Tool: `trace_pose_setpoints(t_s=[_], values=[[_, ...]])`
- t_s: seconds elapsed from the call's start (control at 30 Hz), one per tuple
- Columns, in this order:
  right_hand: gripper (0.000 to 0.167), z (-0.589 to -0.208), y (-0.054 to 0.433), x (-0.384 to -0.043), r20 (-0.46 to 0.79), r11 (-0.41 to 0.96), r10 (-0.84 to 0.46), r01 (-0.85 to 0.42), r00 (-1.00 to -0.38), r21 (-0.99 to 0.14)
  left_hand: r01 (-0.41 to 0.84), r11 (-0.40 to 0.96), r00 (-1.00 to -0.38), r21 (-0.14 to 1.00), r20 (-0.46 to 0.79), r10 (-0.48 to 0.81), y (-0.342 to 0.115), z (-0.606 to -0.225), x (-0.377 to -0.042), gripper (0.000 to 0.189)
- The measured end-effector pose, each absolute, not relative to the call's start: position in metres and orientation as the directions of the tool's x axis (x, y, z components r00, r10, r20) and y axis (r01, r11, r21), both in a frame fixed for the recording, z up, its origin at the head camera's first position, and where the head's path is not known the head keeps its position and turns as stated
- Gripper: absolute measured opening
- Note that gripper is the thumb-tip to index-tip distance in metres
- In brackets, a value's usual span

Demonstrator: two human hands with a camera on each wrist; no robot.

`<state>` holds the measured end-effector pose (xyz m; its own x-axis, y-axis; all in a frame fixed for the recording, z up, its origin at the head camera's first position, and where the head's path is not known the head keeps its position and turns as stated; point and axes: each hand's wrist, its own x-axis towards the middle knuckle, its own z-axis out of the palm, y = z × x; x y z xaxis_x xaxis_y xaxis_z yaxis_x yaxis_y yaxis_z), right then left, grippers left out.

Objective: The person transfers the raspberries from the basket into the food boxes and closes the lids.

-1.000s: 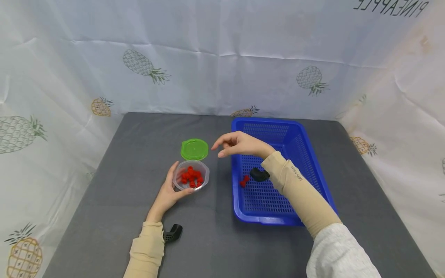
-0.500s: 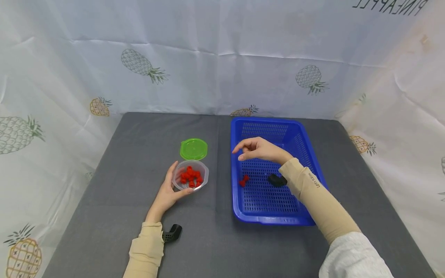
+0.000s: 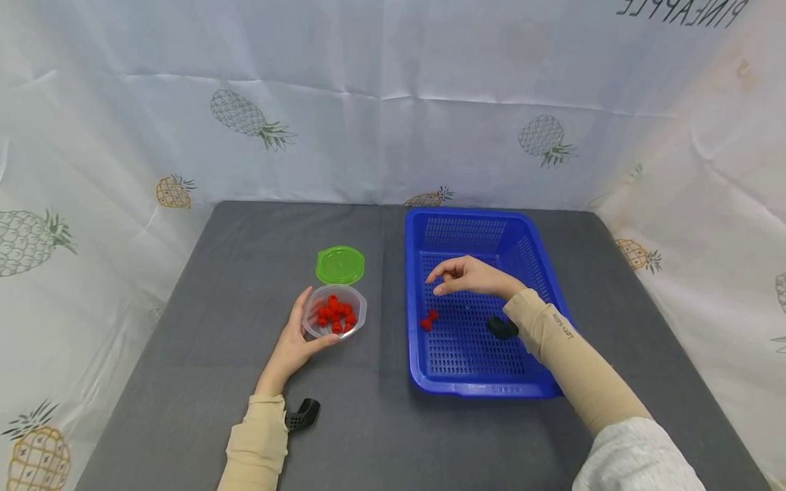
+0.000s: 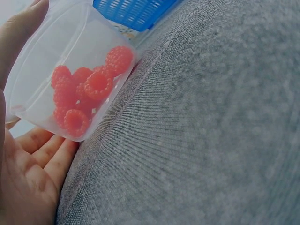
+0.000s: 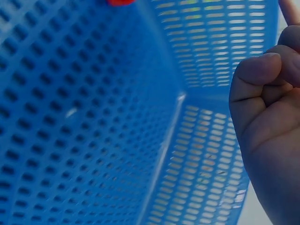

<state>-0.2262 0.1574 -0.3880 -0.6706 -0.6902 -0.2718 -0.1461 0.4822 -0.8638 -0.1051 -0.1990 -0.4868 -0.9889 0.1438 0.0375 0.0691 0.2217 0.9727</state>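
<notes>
My left hand point(image 3: 290, 346) holds a clear plastic tub point(image 3: 361, 308), its thumb on the near side and its fingers round the left. Several red raspberries point(image 4: 97, 86) lie at the bottom of the tub, seen through its wall in the left wrist view. Over the blue plastic basket point(image 3: 479, 390) hovers my right hand point(image 3: 475, 277), with nothing in it. Its index finger points left, apart from the thumb, while the other fingers curl loosely. On the basket floor, below and left of that hand, lie a couple of red raspberries point(image 3: 426, 323).
A green lid point(image 3: 340, 264) lies on the grey tabletop point(image 3: 264, 266) just behind the tub. Black wrist mounts point(image 3: 303, 413) jut from both sleeves. A white curtain point(image 3: 381, 136) printed with pineapples hangs behind and at both sides.
My right hand has moved right and toward me, from beside the green lid to over the basket. My left hand still holds the tub in place.
</notes>
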Motion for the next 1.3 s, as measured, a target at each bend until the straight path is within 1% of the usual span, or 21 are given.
trace_pose_setpoints(t_s=[0.23, 0.47, 0.7, 0.87, 1.1, 1.3], values=[[0.038, -0.406, 0.164, -0.229, -0.327, 0.559, -0.678, -0.174, -0.658, -0.810, 0.067, 0.231, -0.990, 0.971, 0.035, 0.140, -0.201, -0.489, -0.105, 0.099], [0.029, -0.417, 0.165, -0.229, -0.396, 0.641, -0.654, -0.195, -0.644, -0.742, 0.069, 0.233, -0.990, 0.970, 0.037, 0.138, -0.200, -0.489, -0.106, 0.098], [0.026, -0.424, 0.166, -0.230, -0.415, 0.656, -0.668, -0.225, -0.618, -0.721, 0.076, 0.241, -0.989, 0.968, 0.043, 0.140, -0.200, -0.491, -0.107, 0.098], [0.022, -0.428, 0.164, -0.230, -0.440, 0.662, -0.670, -0.211, -0.598, -0.719, 0.078, 0.238, -0.989, 0.968, 0.046, 0.139, -0.200, -0.491, -0.106, 0.098], [0.025, -0.431, 0.160, -0.228, -0.478, 0.686, -0.662, -0.211, -0.577, -0.696, 0.080, 0.236, -0.989, 0.968, 0.047, 0.143, -0.200, -0.491, -0.107, 0.098], [0.025, -0.433, 0.155, -0.226, -0.450, 0.679, -0.678, -0.261, -0.581, -0.687, 0.079, 0.229, -0.988, 0.970, 0.046, 0.146, -0.201, -0.492, -0.108, 0.098]])
